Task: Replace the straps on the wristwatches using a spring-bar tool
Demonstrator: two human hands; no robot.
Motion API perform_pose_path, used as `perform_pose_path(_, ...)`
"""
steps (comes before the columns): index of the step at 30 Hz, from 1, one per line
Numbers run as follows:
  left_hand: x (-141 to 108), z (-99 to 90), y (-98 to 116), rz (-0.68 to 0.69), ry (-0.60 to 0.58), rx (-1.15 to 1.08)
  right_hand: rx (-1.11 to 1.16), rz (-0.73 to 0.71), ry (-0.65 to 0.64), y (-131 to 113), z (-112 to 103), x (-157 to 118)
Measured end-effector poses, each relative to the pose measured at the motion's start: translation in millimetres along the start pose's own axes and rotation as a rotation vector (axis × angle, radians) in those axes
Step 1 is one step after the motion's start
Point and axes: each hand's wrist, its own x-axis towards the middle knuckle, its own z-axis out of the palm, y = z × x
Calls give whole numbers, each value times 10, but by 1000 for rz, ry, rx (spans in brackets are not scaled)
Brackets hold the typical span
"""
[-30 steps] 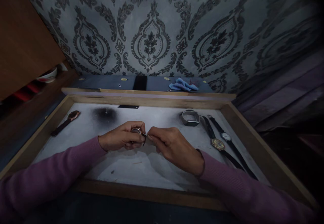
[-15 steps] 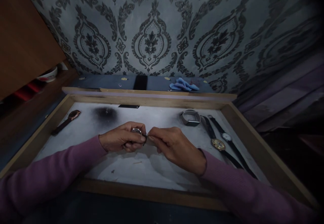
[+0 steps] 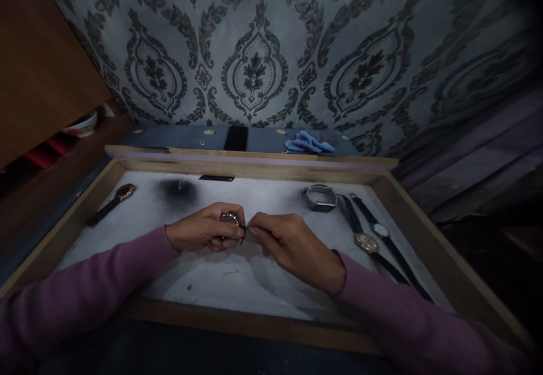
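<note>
My left hand [image 3: 214, 229] is closed around a wristwatch [image 3: 229, 218] with a round, silver-rimmed face turned upward. The thumb presses on the watch's lower edge, and a short dark strip [image 3: 243, 235], perhaps a strap, sticks out beside it. At that edge, my right hand [image 3: 283, 240] is closed in a pinch, thumb against forefinger. Whatever lies between those fingertips is too small and dim to make out. Both hands hover over the white floor of a shallow wooden tray [image 3: 263, 321], their fingertips almost meeting.
Right in the tray lie a gold-faced watch [image 3: 366, 243], a white-faced watch [image 3: 380, 230] and a grey band-like ring [image 3: 320, 198]. A brown watch [image 3: 124, 192] is at left, a flat black piece [image 3: 216, 178] at the back. Behind the rim sit a blue cloth [image 3: 309, 142] and black phone-like slab [image 3: 236, 138].
Hardly anything differs. The watch in my left hand has tilted very slightly, and my right fingers keep their pinch beside it.
</note>
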Motion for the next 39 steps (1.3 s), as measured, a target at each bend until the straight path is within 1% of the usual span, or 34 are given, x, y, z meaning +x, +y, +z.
perform_pose_path(6,0,-16,-4,7,4,15,7,1,-17,22,4,3)
perform_pose_path(10,-2,-45,-1,5,7,30,11,6,-4,28,4,4)
perform_pose_path(17,-10,-63,9,40,28,14,94,181,-12,3,0,22)
perform_pose_path(22,-5,-73,6,45,15,14,206,231,-1,5,9,66)
perform_pose_path(27,0,-70,-4,53,-7,18,238,256,-1,61,63,72)
perform_pose_path(31,3,-58,0,61,-1,20,230,251,26,81,92,61)
perform_pose_path(39,3,-43,18,55,31,31,96,256,57,14,77,31)
